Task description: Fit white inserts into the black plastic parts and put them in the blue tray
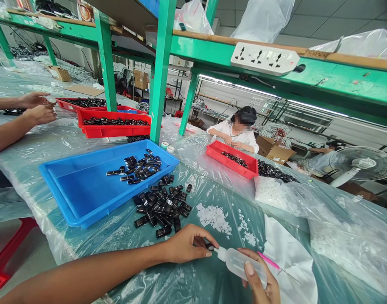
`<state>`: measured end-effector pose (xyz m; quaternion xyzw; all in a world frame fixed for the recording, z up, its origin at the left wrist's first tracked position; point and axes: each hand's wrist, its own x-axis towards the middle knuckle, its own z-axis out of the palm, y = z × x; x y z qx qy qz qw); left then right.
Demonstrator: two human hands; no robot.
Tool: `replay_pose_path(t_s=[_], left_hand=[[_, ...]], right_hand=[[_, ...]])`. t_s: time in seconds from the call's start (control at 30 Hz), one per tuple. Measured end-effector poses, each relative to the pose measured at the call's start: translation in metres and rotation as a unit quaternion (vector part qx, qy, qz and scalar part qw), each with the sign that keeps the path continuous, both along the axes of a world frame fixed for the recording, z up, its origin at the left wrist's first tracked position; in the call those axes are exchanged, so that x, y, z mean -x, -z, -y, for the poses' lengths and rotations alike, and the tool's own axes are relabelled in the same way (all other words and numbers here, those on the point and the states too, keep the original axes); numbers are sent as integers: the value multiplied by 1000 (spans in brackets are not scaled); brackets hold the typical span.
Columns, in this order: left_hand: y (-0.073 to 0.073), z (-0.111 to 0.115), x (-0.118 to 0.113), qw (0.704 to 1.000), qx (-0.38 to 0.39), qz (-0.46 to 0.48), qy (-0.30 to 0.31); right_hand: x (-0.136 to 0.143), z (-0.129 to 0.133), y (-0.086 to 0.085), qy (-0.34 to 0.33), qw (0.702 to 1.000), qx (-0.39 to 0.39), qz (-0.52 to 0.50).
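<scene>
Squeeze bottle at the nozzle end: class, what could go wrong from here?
The bottle's tip sits close to the left hand's fingertips, so anything squeezed out by the right hand might miss the small black piece and wet them. The loose white pieces lie near both hands and could be scattered.

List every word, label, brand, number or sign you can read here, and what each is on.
No text is readable.
Open carton: print too small.
Packet with a cup picture: lettering too blurred.
Power strip: sockets show, no legible lettering.
Squeeze bottle: no label visible.
Black pieces: any marking is too small to tell.
</scene>
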<state>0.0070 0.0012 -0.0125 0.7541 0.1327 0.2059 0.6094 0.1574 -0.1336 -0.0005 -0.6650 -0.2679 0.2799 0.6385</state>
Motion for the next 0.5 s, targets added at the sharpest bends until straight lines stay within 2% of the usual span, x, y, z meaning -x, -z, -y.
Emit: replay_pose_path(t_s=[0.13,0.23,0.3,0.37,0.5], left_hand=[[1,0,0,1000,18,-2,18],[0,1,1,999,24,4,28],[-1,1,1,1000,20,3,22],[0,0,0,1000,16,2,9],[3,0,-3,999,46,6,-3]], right_hand=[[-7,-6,8,-26,986,-87,-137],[-11,-10,10,0,984,-87,-157],[-16,-11,10,4,993,-59,-107],[-23,-12,10,-11,1000,-13,-1],[-47,-11,15,-41,977,95,188]])
